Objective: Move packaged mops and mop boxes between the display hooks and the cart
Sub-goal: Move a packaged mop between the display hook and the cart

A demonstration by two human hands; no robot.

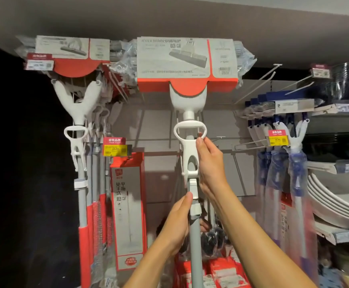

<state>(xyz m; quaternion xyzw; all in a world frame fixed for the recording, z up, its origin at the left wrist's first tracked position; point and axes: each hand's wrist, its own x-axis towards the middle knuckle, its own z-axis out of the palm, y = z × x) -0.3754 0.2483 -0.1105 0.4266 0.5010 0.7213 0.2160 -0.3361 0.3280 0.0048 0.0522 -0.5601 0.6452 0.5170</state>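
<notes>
Head view: a mop box (127, 206) hangs left of centre. The left hand (177, 223) curls its grip round the packaged mop's (187, 61) grey pole; the right hand (210, 163) pinches its white lever, head raised among the display hooks (258, 84).

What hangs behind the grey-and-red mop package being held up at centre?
Behind the grey-and-red mop package, crinkled clear plastic bags of more hanging goods poke out on both sides. The hook and whatever is directly behind the card are covered.
</notes>
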